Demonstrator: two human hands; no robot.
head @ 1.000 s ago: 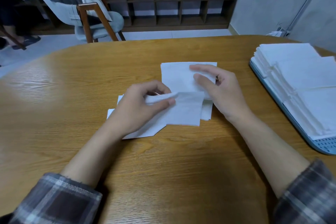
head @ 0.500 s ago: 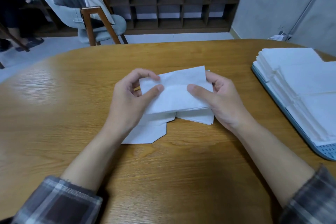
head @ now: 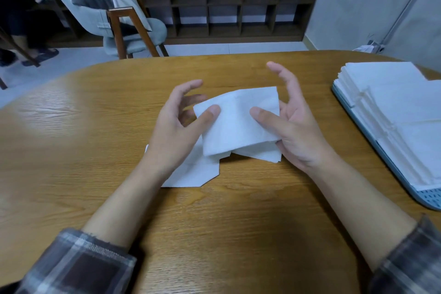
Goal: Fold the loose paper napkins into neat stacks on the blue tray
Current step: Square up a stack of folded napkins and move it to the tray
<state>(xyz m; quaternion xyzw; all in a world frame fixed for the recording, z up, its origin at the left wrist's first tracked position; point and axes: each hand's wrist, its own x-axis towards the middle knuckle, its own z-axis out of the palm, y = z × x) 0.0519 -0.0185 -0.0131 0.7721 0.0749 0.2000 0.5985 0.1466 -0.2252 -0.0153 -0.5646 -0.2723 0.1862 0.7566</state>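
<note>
While the folded napkin (head: 238, 124) hangs over the middle of the table (head: 238, 234), its long axis running hand to hand, the left hand (head: 174, 131) and right hand (head: 298, 131) pinch its ends under the thumbs, fingers splayed wide. The blue tray (head: 429, 198) sits at the table's right edge, nearer the right hand. Half a second back, those fingers curled close.

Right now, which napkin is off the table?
The folded napkin pinched by left hand and right hand; loose napkins lie on the table, stacks on the blue tray.
</note>
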